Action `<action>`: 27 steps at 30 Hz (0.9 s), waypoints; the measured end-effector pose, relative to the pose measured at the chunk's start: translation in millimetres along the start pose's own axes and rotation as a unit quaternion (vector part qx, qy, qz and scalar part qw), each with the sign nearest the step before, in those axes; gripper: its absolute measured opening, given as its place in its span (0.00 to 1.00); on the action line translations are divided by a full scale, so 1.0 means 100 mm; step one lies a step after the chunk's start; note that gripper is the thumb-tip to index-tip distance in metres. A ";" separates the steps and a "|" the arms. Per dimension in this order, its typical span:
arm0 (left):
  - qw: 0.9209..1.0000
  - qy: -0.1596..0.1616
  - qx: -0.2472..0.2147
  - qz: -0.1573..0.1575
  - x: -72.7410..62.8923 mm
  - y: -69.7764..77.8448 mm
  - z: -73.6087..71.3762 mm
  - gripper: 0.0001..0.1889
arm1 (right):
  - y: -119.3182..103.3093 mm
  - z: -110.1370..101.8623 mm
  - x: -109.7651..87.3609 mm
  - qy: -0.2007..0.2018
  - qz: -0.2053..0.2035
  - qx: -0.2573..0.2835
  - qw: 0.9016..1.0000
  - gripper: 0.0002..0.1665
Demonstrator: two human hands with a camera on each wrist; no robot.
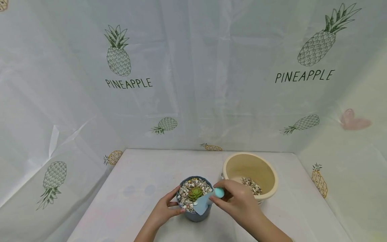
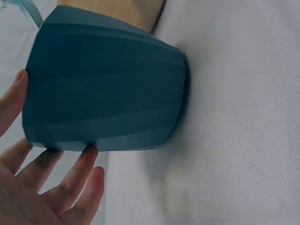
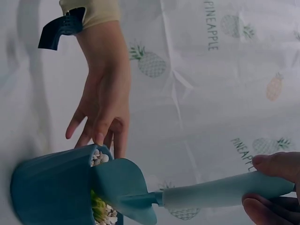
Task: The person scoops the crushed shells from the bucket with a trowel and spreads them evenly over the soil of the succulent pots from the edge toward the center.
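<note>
A blue-grey flowerpot (image 1: 196, 216) stands on the table, holding a small green succulent (image 1: 195, 193) ringed by pale pebbles (image 1: 187, 193). My left hand (image 1: 161, 211) holds the pot from its left side. Its thumb is at the rim, and its fingertips rest against the faceted wall (image 2: 103, 89) in the left wrist view. In my right hand (image 1: 240, 201) is a light blue hand trowel (image 3: 206, 191), gripped near the end of its handle. The trowel's blade (image 1: 201, 205) overlaps the pot's right front rim, tilted down, and hides part of the pebbles.
Behind and to the right stands a larger cream planter (image 1: 251, 164), with some loose pebbles (image 1: 252, 185) at its bottom. My right hand partly covers its near side. A white cloth (image 1: 145, 168) covers the table, and pineapple-printed sheets (image 1: 193, 67) hang around it.
</note>
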State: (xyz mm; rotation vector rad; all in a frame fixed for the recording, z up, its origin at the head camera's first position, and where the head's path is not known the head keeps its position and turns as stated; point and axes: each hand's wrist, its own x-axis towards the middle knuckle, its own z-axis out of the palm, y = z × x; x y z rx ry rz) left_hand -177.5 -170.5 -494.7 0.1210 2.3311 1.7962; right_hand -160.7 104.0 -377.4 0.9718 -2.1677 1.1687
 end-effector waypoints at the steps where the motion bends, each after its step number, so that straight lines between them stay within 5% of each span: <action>1: 1.000 -0.001 0.002 0.001 0.00 0.00 0.00 0.48 | 0.00 -0.01 0.00 -0.002 -0.004 0.001 1.000 0.19; 14: 0.998 -0.004 0.058 0.003 0.00 0.08 -0.14 0.44 | 0.17 -0.36 -0.12 0.052 -0.074 -0.026 0.996 0.17; 20: 0.997 -0.004 0.076 0.001 0.00 0.11 -0.25 0.42 | 0.27 -0.61 -0.20 0.113 -0.029 -0.050 0.992 0.14; 27: 0.995 -0.011 0.094 -0.014 0.00 0.15 -0.35 0.42 | 0.38 -0.91 -0.24 0.143 0.052 -0.090 0.984 0.26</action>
